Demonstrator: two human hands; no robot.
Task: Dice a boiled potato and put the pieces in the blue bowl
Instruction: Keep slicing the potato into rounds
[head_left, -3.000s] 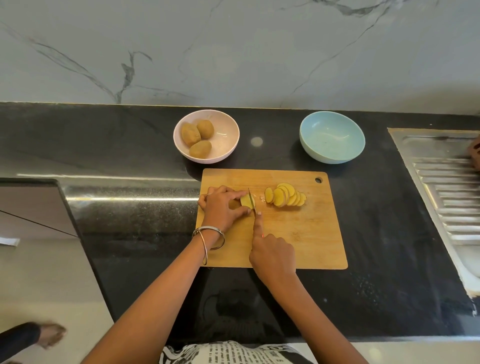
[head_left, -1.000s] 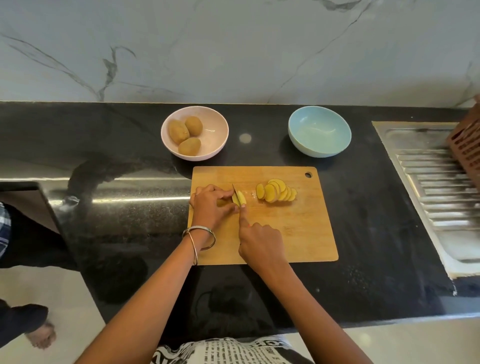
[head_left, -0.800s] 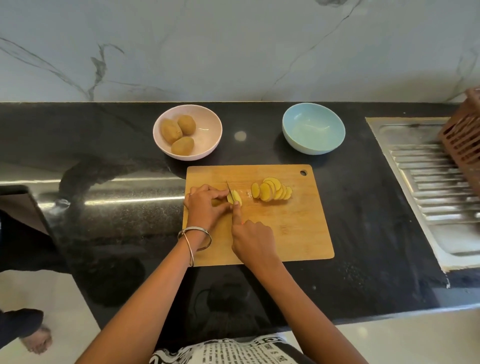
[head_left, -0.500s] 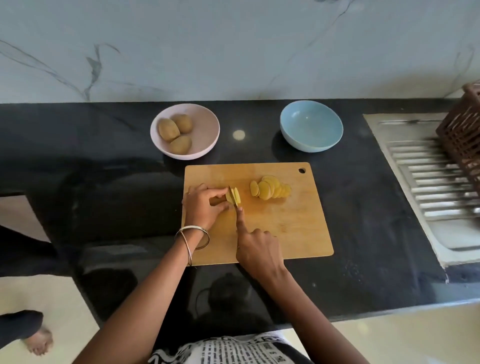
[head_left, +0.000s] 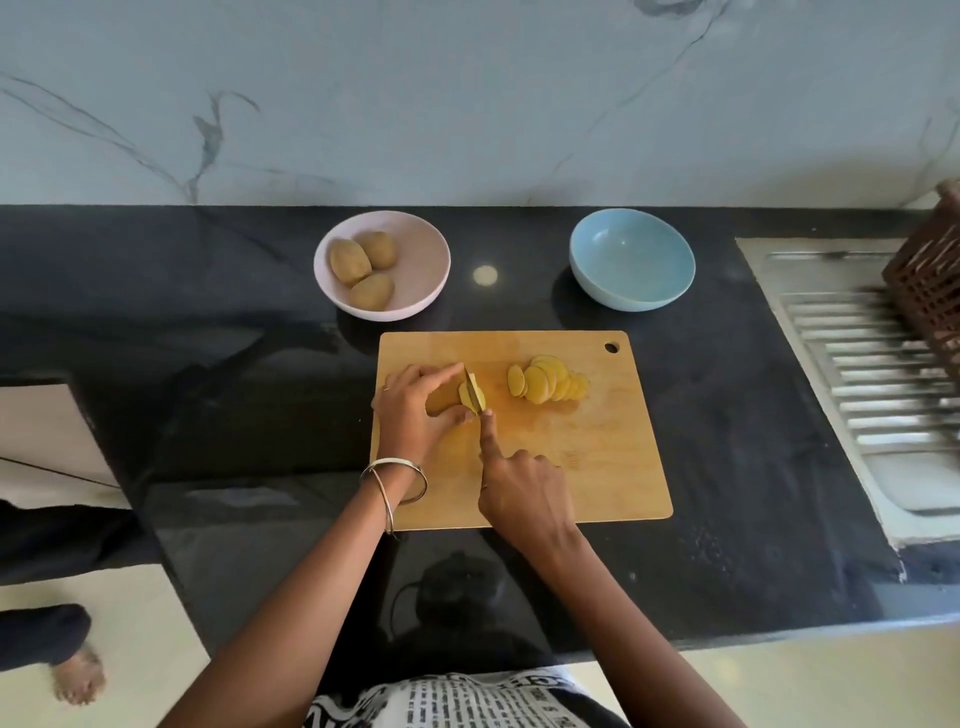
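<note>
Wooden board (head_left: 597, 467) on black counter (head_left: 208, 364) | L hand (head_left: 415, 410) grips potato (head_left: 444, 399) at board's left | R hand (head_left: 522, 493) holds knife (head_left: 471, 391), forefinger along blade, cutting potato's right end | slices (head_left: 545, 385) fanned far-right on board | blue bowl (head_left: 631, 259) far right, apart | pink bowl (head_left: 415, 260) w/ 3 potatoes far left

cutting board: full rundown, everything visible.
The cutting board is a light wooden rectangle with rounded corners and a hanging hole at its far right corner. It lies flat on the black counter, below both bowls. On it: a fanned row of potato slices and the potato piece being cut.
</note>
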